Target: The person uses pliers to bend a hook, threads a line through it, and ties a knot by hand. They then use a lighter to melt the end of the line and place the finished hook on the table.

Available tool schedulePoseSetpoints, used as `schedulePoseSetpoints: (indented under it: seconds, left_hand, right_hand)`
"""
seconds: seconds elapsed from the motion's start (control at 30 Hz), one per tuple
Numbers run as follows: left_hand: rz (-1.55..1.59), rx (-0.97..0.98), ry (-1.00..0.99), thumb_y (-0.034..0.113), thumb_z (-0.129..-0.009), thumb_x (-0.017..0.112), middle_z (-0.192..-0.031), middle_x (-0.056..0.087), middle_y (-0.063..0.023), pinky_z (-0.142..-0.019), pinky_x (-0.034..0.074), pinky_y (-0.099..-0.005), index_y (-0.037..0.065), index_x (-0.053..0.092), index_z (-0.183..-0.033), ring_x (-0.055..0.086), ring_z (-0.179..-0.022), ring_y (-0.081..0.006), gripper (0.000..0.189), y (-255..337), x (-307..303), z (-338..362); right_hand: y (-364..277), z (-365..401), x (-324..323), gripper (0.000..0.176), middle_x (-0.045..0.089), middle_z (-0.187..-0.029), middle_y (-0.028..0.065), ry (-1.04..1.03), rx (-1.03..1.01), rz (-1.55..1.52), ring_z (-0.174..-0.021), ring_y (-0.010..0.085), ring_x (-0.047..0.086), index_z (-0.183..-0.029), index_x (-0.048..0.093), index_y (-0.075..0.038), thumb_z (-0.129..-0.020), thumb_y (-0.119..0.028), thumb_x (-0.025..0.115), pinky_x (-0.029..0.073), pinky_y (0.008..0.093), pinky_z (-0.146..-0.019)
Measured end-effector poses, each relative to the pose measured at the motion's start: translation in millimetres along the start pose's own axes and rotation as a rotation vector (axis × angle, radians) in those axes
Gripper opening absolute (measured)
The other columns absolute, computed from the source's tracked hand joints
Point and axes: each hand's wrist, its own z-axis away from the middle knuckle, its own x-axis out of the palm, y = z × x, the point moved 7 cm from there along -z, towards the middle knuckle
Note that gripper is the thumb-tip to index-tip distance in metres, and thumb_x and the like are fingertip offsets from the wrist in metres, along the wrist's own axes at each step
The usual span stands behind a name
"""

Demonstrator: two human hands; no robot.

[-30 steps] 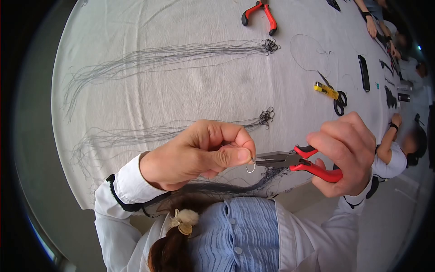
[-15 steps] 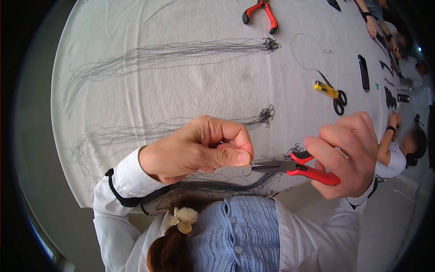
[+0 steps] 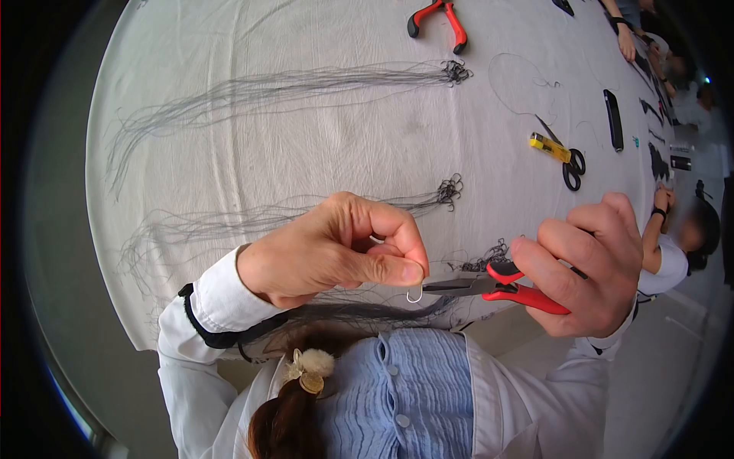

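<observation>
Between thumb and forefinger, my left hand (image 3: 336, 256) pinches a small fish hook (image 3: 414, 295), whose bend hangs below the fingertips. My right hand (image 3: 585, 264) is wrapped round red-and-black pliers (image 3: 527, 295). The plier jaws point left, their tips right at the hook. Behind the pliers lies a pile of dark hooks (image 3: 489, 258). Beyond my left hand, a bundle of hooks (image 3: 449, 191) on fine lines rests on the cloth. A thick dark hank of line (image 3: 367, 314) runs under my wrists.
Another bundle of hooked lines (image 3: 306, 86) lies farther back, near a second pair of red pliers (image 3: 456, 32). To the right are scissors (image 3: 575, 164), a yellow lighter (image 3: 550, 148) and a black phone (image 3: 613, 121). Other people (image 3: 673, 237) sit along the right side.
The hook has turned in my left fingers, so its bend now shows bright and curved. The plier handles have spread slightly as my right fingers loosened.
</observation>
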Motion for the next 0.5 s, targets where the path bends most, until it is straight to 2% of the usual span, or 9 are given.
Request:
schedulePoseSetpoints:
  seconds: [0.17,0.5]
  left_hand:
    - [-0.035,-0.059,0.003,0.007,-0.079,0.069,-0.064,0.053,0.0042,-0.044,0.025,-0.0179,0.001,0.063,-0.079,0.039,-0.052,-0.0011,0.008,-2.1,-1.5,0.7]
    - [0.01,-0.067,0.002,0.008,-0.08,0.068,-0.066,0.055,0.0034,-0.043,0.024,-0.0173,0.001,0.063,-0.081,0.038,-0.051,-0.0005,0.009,-5.0,-2.2,-0.7]
  right_hand:
    - [-1.1,0.0,1.5,0.026,0.051,-0.072,-0.0076,0.015,-0.026,0.011,-0.056,0.0108,0.04,-0.074,0.062,-0.017,-0.049,-0.022,0.058,0.028,0.025,-0.051]
    - [-2.2,1.0,0.8,0.026,0.051,-0.072,-0.0083,0.064,-0.056,0.034,-0.055,0.0096,0.038,-0.074,0.062,-0.018,-0.048,-0.023,0.059,0.027,0.0233,-0.049]
